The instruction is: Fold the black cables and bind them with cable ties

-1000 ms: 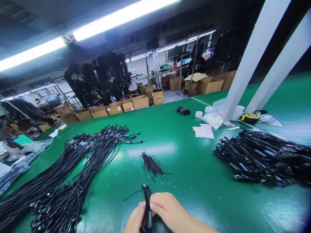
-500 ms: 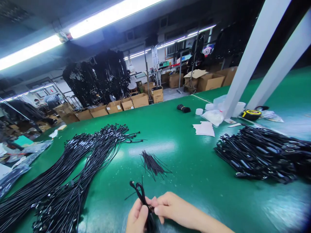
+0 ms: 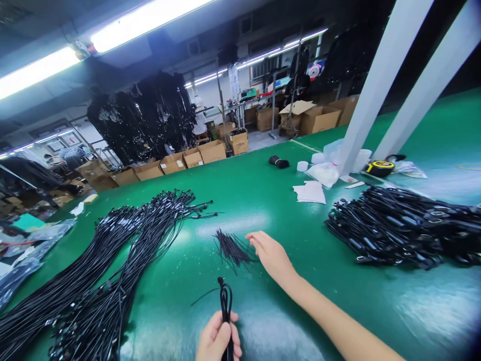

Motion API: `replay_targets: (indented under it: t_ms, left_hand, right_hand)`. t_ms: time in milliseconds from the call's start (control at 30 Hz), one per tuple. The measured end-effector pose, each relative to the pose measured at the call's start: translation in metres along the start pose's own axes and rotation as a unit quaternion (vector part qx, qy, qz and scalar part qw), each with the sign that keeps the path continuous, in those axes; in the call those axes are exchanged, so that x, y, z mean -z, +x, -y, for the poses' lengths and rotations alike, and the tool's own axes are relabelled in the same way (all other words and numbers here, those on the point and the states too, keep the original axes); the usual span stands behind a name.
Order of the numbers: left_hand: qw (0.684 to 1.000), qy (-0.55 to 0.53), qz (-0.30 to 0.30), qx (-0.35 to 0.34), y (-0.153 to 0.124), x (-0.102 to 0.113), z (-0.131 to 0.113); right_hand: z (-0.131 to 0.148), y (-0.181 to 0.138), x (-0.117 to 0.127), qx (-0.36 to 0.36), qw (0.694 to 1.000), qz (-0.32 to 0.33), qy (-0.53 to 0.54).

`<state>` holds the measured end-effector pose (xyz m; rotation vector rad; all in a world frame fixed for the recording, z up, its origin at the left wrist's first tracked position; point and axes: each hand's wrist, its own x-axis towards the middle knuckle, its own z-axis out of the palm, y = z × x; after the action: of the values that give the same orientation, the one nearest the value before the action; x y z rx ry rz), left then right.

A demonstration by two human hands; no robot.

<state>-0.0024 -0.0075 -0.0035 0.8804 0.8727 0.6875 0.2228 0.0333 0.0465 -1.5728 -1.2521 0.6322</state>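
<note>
Upright in my left hand (image 3: 220, 336), near the bottom edge, is a folded black cable (image 3: 225, 301) with a small plug at its upper end; my fingers are wrapped round it. A thin black strip (image 3: 204, 296) sticks out leftward beside the cable's loops. My right hand (image 3: 271, 253) reaches over the table, its fingers stretched forward and nothing visible in them. Just left of those fingertips lies a small pile of thin black ties (image 3: 232, 246). Whether the fingertips touch the pile I cannot tell.
Long black cables (image 3: 128, 271) lie spread on the left of the green table (image 3: 300, 311). Bundled black cables (image 3: 402, 228) are heaped at right. Farther back are a tied black bundle (image 3: 278, 162), white paper (image 3: 310, 192), a tape measure (image 3: 379, 168) and a slanting white post (image 3: 387, 85).
My right hand has left the cable and moved forward and right to the pile of ties. My left hand still grips the cable, which stands more upright.
</note>
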Motion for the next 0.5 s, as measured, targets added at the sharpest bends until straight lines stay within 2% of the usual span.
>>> replay_targets:
  t_ms: [67,233,300,400,500]
  left_hand:
    - [1.000,-0.002,0.016,0.003,0.002,0.002,0.002]
    - [0.999,0.036,0.030,-0.008,0.010,-0.006,0.011]
    - [0.998,0.032,0.054,0.006,0.011,-0.011,0.011]
    - [0.995,-0.030,0.083,0.047,0.006,-0.014,0.006]
    - [0.984,-0.101,0.102,0.107,0.000,-0.015,0.001]
  right_hand:
    - [-0.001,-0.003,0.006,0.011,1.000,0.011,-0.025]
    - [0.022,-0.048,-0.013,0.029,0.975,0.220,0.018]
    - [0.026,-0.060,-0.023,0.005,0.974,0.220,0.058]
    - [0.022,-0.060,-0.030,-0.017,0.978,0.175,0.113]
    - [0.012,-0.051,-0.028,-0.010,0.983,0.161,0.090]
